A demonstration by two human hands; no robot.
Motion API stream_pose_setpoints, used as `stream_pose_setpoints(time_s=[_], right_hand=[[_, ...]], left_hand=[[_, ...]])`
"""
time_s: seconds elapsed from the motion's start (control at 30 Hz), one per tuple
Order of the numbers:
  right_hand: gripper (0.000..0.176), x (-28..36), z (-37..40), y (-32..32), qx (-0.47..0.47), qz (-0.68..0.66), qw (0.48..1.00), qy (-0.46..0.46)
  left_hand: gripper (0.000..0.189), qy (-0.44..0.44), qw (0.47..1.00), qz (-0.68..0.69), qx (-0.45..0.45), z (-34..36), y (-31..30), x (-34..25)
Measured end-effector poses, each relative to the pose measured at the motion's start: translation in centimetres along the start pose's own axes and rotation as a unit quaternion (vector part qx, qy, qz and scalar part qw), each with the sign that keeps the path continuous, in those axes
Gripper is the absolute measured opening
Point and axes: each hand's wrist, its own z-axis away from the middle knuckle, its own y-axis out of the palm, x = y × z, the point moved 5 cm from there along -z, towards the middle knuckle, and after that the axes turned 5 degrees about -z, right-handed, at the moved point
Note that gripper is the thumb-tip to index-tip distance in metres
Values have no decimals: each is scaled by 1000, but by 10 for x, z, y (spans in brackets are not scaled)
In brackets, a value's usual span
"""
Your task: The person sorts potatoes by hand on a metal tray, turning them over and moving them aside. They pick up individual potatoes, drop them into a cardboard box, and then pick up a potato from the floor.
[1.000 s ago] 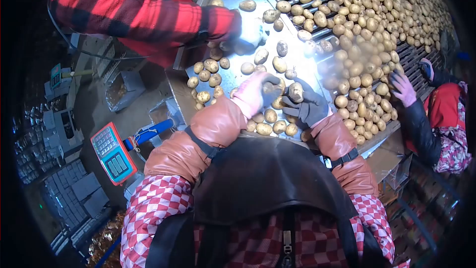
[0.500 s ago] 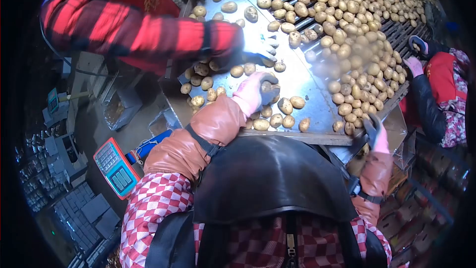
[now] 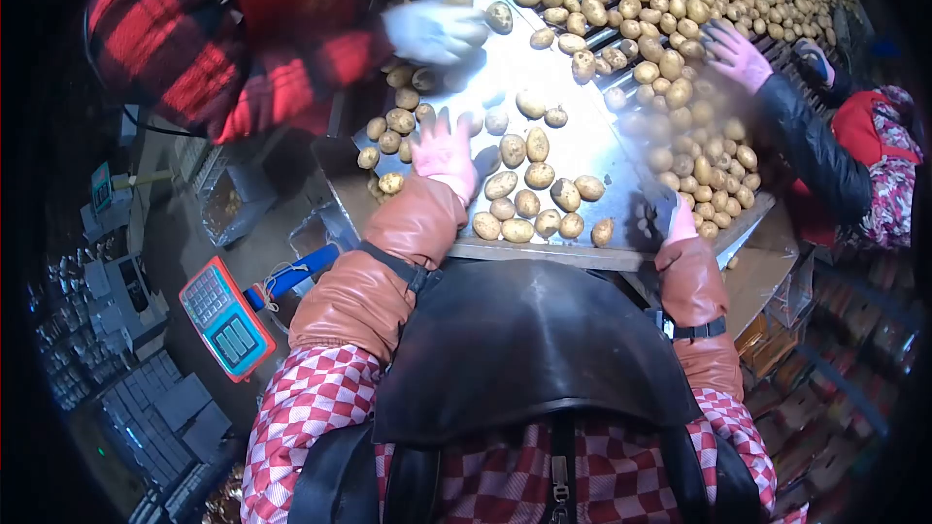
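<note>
My left hand [image 3: 446,151], in a pink glove with dark fingertips, lies with fingers spread at the left part of the metal sorting table [image 3: 582,150]. Loose potatoes [image 3: 400,120] sit just to its left, and a small group of potatoes [image 3: 527,202] rests to its right. My right hand [image 3: 672,217], gloved in pink with a dark front, is at the table's near right edge. Its dark fingers are blurred, beside a pile of potatoes [image 3: 714,175]. Whether it holds anything I cannot tell.
A co-worker's white-gloved hand [image 3: 437,31] is over the table's left side. Another person's pink-gloved hand [image 3: 738,58] reaches onto the potato heap at right. Slatted rollers [image 3: 607,37] carry more potatoes behind. A scale display [image 3: 226,320] stands at lower left.
My left hand has moved left, off the potato it covered, and spread its fingers. My right hand has shifted left and up. The white-gloved hand drew back; the right-hand person's arm reached in.
</note>
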Motion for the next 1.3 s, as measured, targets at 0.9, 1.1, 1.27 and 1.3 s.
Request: stream_pose_setpoints(time_s=[0.9,1.1,1.27,1.3], right_hand=[[36,-19,41,42,144,-239,943,-184],[44,-40,73,20,56,-299,940,-154],[32,-182,96,-58,12,-518,845,-131],[32,-199,121,-75,-43,-499,864,-48]], left_hand=[[75,-131,987,33,82,-132,47,46],[84,110,979,-11,172,-42,59,-23],[62,256,956,-54,136,27,55,-18],[61,257,955,-55,137,28,54,-16]])
